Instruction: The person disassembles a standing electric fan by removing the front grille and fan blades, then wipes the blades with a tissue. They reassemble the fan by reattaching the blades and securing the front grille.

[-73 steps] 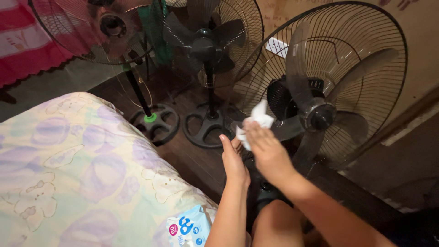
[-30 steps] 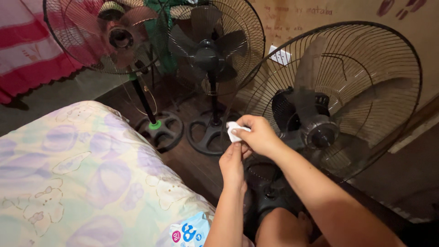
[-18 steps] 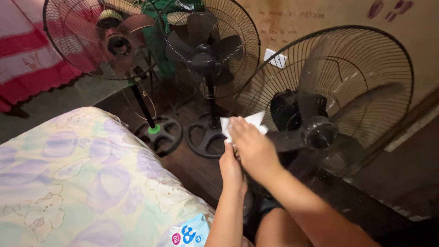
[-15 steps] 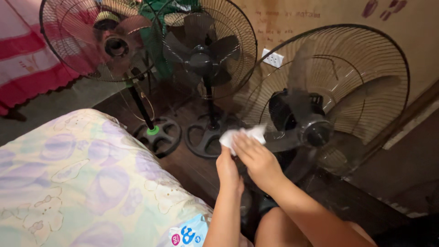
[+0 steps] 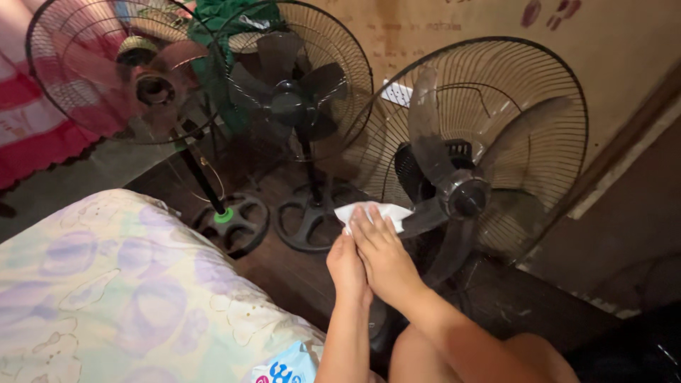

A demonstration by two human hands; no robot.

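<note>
Wiping in progress — the right hand (image 5: pixel 383 257) presses a white wipe (image 5: pixel 374 213) flat against a blade of the nearest fan (image 5: pixel 464 195), centre frame, fingers extended rather than clenched. The left hand (image 5: pixel 346 268) sits just beneath, its grip hidden. Next, I'd judge, a steady stroke along the blade. Count — three fans, one wipe, one patterned mattress (image 5: pixel 120 284) lower left.

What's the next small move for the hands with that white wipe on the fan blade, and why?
Probably slide the white wipe outward along the blade it lies on. The right hand presses the wipe flat against that blade of the nearest fan, whose front grille is off, while the left hand sits beside it underneath. The wipe covers only the blade's tip end, so the rest looks unwiped.
</note>
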